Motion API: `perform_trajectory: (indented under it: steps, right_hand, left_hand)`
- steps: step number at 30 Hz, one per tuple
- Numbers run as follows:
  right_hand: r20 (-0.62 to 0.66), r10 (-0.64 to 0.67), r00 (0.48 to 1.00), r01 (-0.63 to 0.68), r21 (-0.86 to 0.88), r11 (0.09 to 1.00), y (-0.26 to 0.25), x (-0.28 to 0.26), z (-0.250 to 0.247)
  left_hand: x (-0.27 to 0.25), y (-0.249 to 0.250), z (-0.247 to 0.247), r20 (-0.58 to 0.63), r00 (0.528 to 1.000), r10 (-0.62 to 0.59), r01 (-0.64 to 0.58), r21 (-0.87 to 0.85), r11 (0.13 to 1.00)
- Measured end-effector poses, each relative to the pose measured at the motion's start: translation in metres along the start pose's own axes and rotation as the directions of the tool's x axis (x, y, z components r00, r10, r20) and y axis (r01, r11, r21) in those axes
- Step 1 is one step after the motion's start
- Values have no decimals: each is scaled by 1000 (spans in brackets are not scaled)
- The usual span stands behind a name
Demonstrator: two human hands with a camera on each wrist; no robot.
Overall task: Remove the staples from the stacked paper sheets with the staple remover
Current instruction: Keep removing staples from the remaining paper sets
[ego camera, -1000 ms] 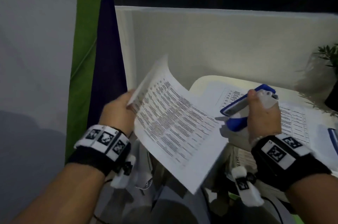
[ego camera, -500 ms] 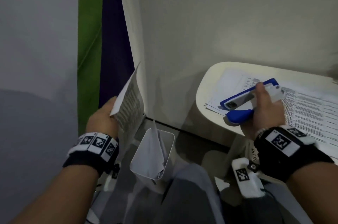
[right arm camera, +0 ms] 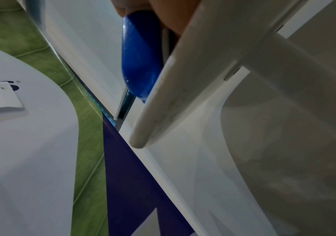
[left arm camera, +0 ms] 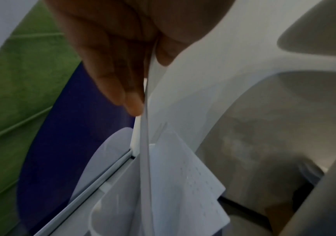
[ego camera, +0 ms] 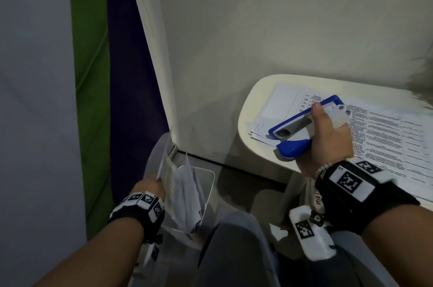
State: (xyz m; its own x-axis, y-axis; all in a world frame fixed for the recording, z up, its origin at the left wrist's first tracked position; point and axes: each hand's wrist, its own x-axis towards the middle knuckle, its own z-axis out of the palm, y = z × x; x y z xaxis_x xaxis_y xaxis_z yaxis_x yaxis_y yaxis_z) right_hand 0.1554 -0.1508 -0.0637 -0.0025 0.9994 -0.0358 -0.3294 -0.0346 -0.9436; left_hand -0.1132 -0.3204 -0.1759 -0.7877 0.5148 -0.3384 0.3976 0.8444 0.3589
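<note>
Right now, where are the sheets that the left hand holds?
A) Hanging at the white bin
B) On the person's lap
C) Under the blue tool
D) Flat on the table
A: the left hand pinches the sheets upright at the mouth of the white bin.

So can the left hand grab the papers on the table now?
Probably not yet: the left hand is low at the bin, pinching sheets, and the table papers lie far right, behind the right hand gripping the staple remover.
</note>
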Motion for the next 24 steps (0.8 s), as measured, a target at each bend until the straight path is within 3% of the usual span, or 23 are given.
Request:
perform_trajectory:
  steps: [4, 9, 11, 13, 16, 18, 21, 24]
  right_hand:
    - [13, 2, 1000, -2, -3, 1000, 3, 2, 0]
    - [38, 24, 999, -26, 50, 998, 1, 1, 0]
    - [30, 23, 999, -25, 51, 998, -1, 0, 1]
    - [29, 32, 999, -33, 54, 998, -2, 0, -1]
    - [16, 25, 1000, -26, 40, 999, -11, -2, -12]
    - [-14, -18, 1000, 17, -27, 999, -24, 0, -27]
    - [-78, -90, 993, 87, -38, 995, -41, 9, -50]
    - [-194, 47, 980, -31, 88, 996, -44, 15, -64]
  left_hand:
    - [7, 8, 7, 12, 999, -48, 45, 191, 981]
    - [11, 7, 20, 303, 949, -92, 2, 284, 959]
    - [-5, 30, 10, 231, 973, -16, -39, 229, 973]
    - [-28, 66, -7, 79, 980, 183, -189, 77, 979]
    - [-64, 124, -38, -221, 874, 432, -467, -141, 873]
    - [-81, 157, -50, -266, 797, 542, -588, -137, 797]
    - [-92, 200, -54, -69, 808, 585, -586, 5, 810]
    - [-94, 223, -47, 106, 846, 523, -532, 229, 815]
